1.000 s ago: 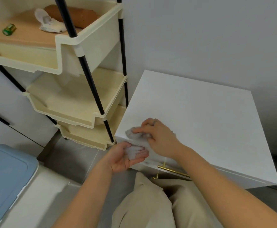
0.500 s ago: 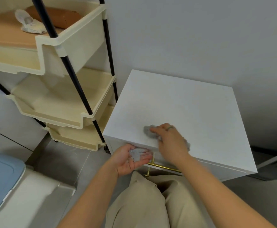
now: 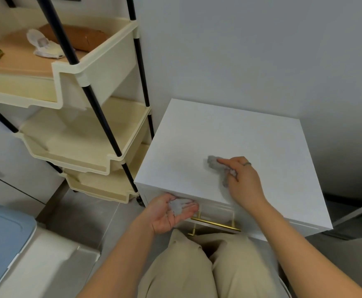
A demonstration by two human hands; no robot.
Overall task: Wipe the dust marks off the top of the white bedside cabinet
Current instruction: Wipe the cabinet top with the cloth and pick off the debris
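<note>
Head view: your right hand (image 3: 243, 181) pinches a grey wad (image 3: 213, 162) against the cabinet (image 3: 251, 134) top (index outstretched); your left hand (image 3: 167, 215) lies cupped, fingers loose, lint (image 3: 179, 206) in its palm.

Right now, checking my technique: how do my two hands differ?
The right hand is palm down on the cabinet top; the left hand is palm up below its front edge. The right grips a grey wad; the left cradles a paler wad. Both hold wads.
</note>
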